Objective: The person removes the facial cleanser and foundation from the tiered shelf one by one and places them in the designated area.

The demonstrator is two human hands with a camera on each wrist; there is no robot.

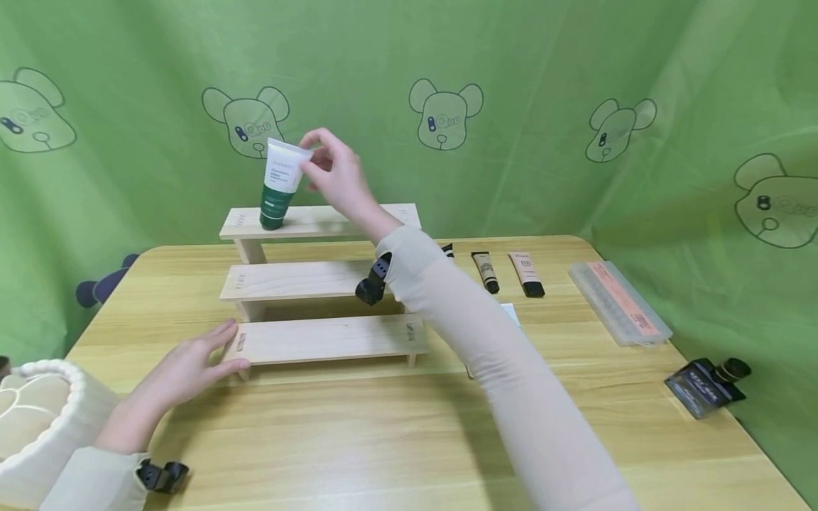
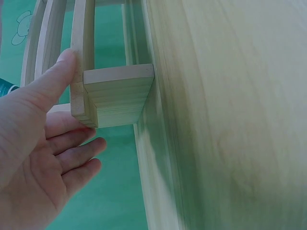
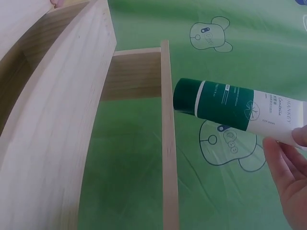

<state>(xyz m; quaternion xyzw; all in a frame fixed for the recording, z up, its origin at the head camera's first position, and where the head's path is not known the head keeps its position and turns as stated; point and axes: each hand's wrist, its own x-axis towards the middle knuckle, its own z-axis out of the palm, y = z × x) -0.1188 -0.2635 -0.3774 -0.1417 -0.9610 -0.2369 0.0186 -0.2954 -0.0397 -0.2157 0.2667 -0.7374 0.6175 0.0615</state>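
Between thumb and fingers, my right hand [image 1: 339, 174] pinches the white crimped end of a green and white squeeze tube [image 1: 281, 181]. The tube leans a little, its green cap [image 3: 186, 97] down at the left part of the top step. That step [image 1: 345, 221] belongs to a three-tier wooden display shelf [image 1: 332, 341]. At the shelf's lowest step, my left hand [image 1: 185, 369] holds the left end. In the left wrist view its thumb [image 2: 64, 64] lies along one face of the board, and the fingers reach round the other side.
Small tubes [image 1: 486, 272], including a pink one [image 1: 525, 273], lie right of the shelf, partly behind my right sleeve. A clear plastic case [image 1: 618, 301] and a dark packet with a black-capped item [image 1: 706, 383] lie by the right edge. A white ruffled lamp-like object [image 1: 77, 404] stands at left.
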